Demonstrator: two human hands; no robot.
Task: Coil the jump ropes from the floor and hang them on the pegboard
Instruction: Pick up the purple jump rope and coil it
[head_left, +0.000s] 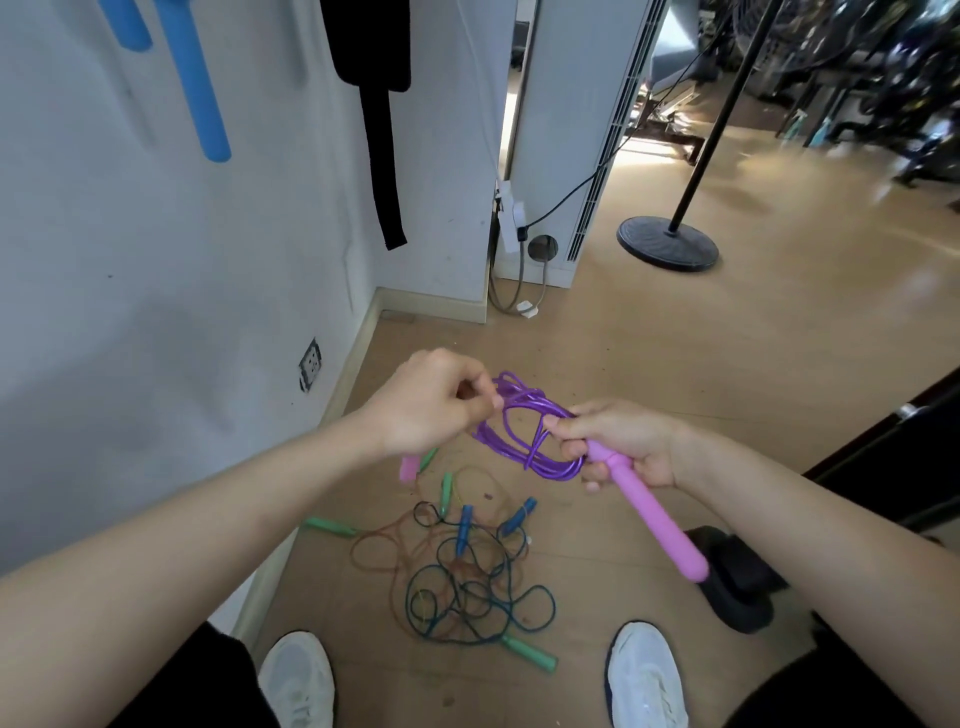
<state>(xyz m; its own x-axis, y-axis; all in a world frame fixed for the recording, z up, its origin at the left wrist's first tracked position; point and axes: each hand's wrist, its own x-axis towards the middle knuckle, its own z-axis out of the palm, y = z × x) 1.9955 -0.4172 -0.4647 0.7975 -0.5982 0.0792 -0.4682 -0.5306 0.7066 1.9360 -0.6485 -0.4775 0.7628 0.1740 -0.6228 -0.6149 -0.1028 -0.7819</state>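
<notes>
R hand (631, 447) clenched on one pink handle (660, 525) plus the gathered loops of the purple rope (524, 436) where they cross at the handle neck. L hand (434, 405) pinches the far side of the coil betw. thumb and fingertips; second pink handle (410, 466) pokes out below it. Coil held at approx. waist level, above the floor (675, 374).

Handling, judged: cord looks like thin glossy plastic, light, springy, prob. slick, so loops likely to spring open if pinch relaxes. Best hold = at the crossing pt, handles together; handles rigid, easy purchase.

Remaining: tangle of dark/orange ropes (467, 582) w/ green and blue handles lying on floor betw. the shoes (644, 675). Limp, interlaced; expect snagging if lifted by one handle. Pegboard itself not identifiable.
</notes>
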